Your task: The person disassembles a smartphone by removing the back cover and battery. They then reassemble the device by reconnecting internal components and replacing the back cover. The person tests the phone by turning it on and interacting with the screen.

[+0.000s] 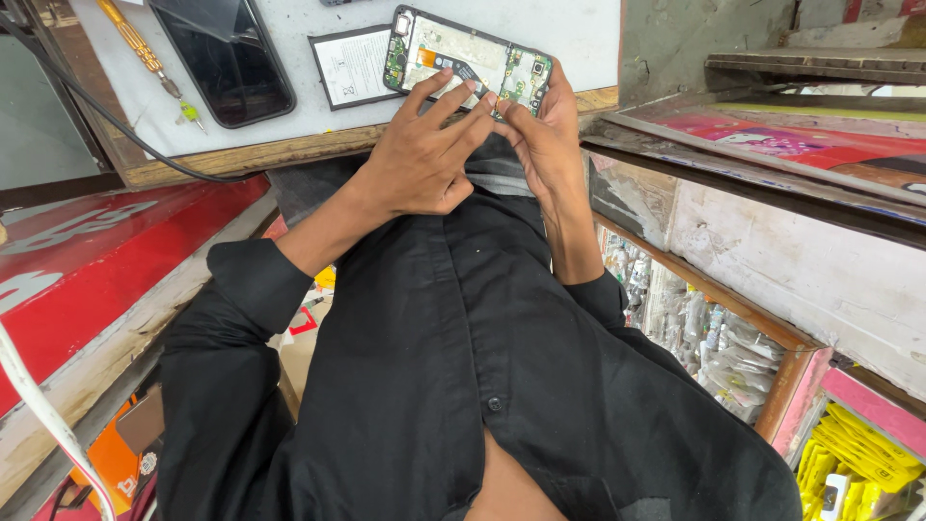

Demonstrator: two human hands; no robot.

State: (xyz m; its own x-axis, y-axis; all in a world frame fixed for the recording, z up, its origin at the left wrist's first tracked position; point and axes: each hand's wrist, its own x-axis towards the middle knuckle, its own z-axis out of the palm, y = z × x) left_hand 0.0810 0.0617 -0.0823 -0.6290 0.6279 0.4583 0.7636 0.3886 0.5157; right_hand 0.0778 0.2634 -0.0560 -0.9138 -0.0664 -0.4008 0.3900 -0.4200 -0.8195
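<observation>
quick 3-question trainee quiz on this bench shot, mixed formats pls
1. True or false: the opened phone is held with both hands.
2. What lies on the white worktop directly left of the opened phone? A) a battery B) a cup C) a pair of scissors
3. Fill in: the screwdriver at the top left has a ____ handle.

Key:
1. True. The left hand has its fingers on the exposed inside, and the right hand grips the phone's right end.
2. A, the battery, next to a dark phone lying flat.
3. Yellow.
</observation>
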